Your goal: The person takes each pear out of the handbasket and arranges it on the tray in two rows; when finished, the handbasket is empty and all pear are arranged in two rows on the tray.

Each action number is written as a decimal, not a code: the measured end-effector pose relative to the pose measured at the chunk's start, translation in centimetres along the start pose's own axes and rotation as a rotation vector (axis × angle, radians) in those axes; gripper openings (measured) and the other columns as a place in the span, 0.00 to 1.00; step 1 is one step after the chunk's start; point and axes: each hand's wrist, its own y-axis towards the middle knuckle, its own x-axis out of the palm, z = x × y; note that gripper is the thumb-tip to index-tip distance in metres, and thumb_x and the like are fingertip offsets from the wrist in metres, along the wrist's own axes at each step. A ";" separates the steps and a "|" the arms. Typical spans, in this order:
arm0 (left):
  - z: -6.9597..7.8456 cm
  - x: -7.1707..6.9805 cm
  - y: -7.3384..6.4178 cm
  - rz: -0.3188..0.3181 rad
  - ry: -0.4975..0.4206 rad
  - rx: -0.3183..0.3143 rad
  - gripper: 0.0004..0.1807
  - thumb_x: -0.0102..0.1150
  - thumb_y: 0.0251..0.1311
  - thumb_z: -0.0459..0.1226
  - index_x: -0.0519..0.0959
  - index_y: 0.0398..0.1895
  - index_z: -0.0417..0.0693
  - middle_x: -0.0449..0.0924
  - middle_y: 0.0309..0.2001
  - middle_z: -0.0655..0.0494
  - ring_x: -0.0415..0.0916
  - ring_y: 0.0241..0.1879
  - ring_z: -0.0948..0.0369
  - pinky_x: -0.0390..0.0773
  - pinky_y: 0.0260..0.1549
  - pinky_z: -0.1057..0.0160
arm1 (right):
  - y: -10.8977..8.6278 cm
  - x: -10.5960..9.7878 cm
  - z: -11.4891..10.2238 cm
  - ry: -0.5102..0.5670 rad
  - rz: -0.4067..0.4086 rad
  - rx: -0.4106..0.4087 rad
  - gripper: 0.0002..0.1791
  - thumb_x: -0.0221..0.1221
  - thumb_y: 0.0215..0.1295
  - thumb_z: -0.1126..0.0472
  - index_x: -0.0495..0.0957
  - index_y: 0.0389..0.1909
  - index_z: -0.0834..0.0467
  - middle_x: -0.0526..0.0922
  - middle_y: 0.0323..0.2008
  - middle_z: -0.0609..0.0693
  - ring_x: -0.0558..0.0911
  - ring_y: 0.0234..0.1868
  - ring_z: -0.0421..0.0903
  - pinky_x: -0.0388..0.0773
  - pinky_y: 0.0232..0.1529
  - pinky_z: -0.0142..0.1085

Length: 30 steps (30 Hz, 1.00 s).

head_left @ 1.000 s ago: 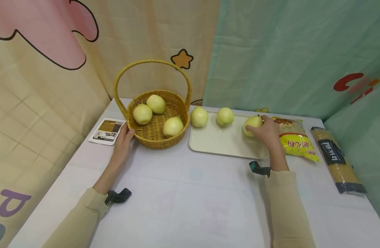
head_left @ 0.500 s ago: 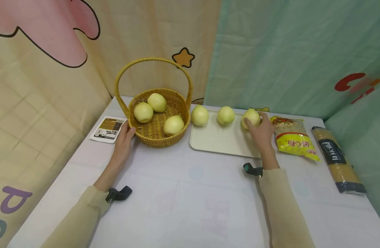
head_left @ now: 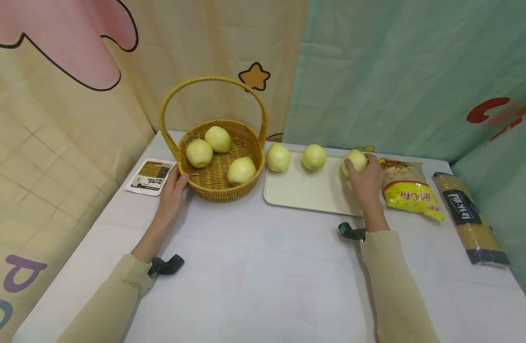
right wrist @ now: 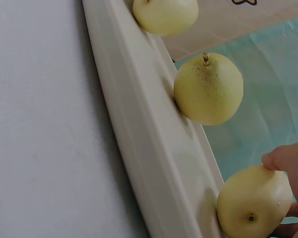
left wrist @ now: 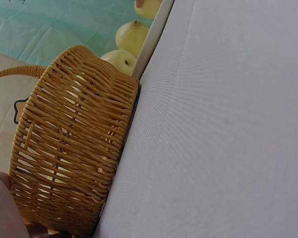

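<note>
My left hand (head_left: 170, 193) holds the left side of a round wicker basket (head_left: 222, 194) with a tall handle; in the left wrist view its thumb side and fingertips show at the lower left. Three pale green-yellow pears lie inside, one of them a pear (head_left: 241, 170) nearest the front right. My right hand (head_left: 367, 183) grips a pear (right wrist: 253, 203) at the right end of a cream tray (head_left: 306, 193), thumb on one side, fingers partly hidden behind it. Along the tray's back sit a middle pear (head_left: 314, 157) and a left pear (head_left: 278, 157) near the basket.
A flat white packet (head_left: 150, 177) lies left of the basket. Right of the tray are a yellow-and-clear food bag (head_left: 410, 190) and a long pasta packet (head_left: 470, 219). Curtains (head_left: 374, 71) rise right behind the white-covered table (head_left: 254, 281).
My right hand has shifted the gripped pear toward the tray's back, and the pear has turned; my right wrist has swung slightly left. The left hand stays at the basket.
</note>
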 end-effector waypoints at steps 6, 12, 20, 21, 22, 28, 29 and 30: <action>0.1 -0.2 -0.1 -0.004 -0.004 0.001 0.34 0.38 0.85 0.46 0.48 0.86 0.44 0.51 0.84 0.42 0.48 0.84 0.49 0.50 0.84 0.49 | -0.1 -0.1 -0.1 0.023 -0.002 -0.008 0.42 0.59 0.73 0.41 0.65 0.77 0.65 0.73 0.71 0.68 0.71 0.70 0.67 0.70 0.71 0.60; 0.1 -0.3 -0.2 0.002 0.012 -0.002 0.35 0.38 0.85 0.47 0.48 0.86 0.45 0.51 0.84 0.43 0.49 0.84 0.49 0.50 0.84 0.48 | -0.1 -0.8 -1.3 0.004 0.026 -0.039 0.41 0.59 0.73 0.40 0.67 0.74 0.66 0.74 0.70 0.69 0.71 0.71 0.67 0.67 0.75 0.60; 0.0 -0.4 -0.3 -0.007 0.014 -0.027 0.35 0.37 0.85 0.49 0.46 0.87 0.47 0.49 0.85 0.44 0.47 0.84 0.49 0.50 0.84 0.48 | -0.8 -1.6 -3.8 0.015 0.047 -0.097 0.43 0.59 0.73 0.39 0.64 0.78 0.63 0.70 0.75 0.64 0.67 0.75 0.64 0.62 0.79 0.59; 0.0 -0.4 -0.3 -0.010 0.009 -0.027 0.35 0.37 0.85 0.48 0.46 0.87 0.47 0.49 0.85 0.44 0.47 0.84 0.50 0.50 0.84 0.48 | -0.9 -1.8 -4.1 0.017 0.043 -0.099 0.44 0.59 0.73 0.38 0.63 0.79 0.62 0.69 0.75 0.64 0.67 0.75 0.64 0.61 0.79 0.59; -0.1 -0.4 -0.3 -0.014 0.004 -0.025 0.35 0.37 0.85 0.48 0.45 0.87 0.47 0.49 0.85 0.44 0.47 0.84 0.50 0.50 0.84 0.48 | -1.1 -1.9 -4.5 0.023 0.042 -0.104 0.45 0.60 0.73 0.38 0.62 0.79 0.62 0.69 0.76 0.64 0.67 0.75 0.64 0.61 0.79 0.59; -0.1 -0.2 -0.2 -0.022 -0.008 0.002 0.34 0.37 0.85 0.46 0.46 0.86 0.44 0.49 0.85 0.42 0.47 0.84 0.49 0.50 0.84 0.48 | -2.3 -2.1 -7.1 0.068 0.016 -0.133 0.45 0.62 0.72 0.38 0.62 0.80 0.59 0.67 0.77 0.62 0.67 0.76 0.62 0.63 0.77 0.61; 0.0 -0.2 -0.2 -0.021 -0.006 0.005 0.34 0.37 0.85 0.46 0.46 0.86 0.44 0.49 0.85 0.42 0.48 0.84 0.48 0.50 0.84 0.48 | -2.6 -1.9 -7.4 0.071 0.011 -0.146 0.45 0.62 0.72 0.39 0.62 0.80 0.59 0.67 0.77 0.61 0.67 0.75 0.62 0.64 0.76 0.61; 0.0 -0.1 -0.2 -0.020 -0.006 0.007 0.34 0.37 0.85 0.46 0.46 0.86 0.44 0.49 0.85 0.42 0.48 0.84 0.48 0.50 0.84 0.48 | -2.8 -1.7 -7.8 0.070 0.007 -0.161 0.44 0.62 0.72 0.39 0.63 0.79 0.59 0.68 0.76 0.61 0.68 0.75 0.62 0.65 0.76 0.61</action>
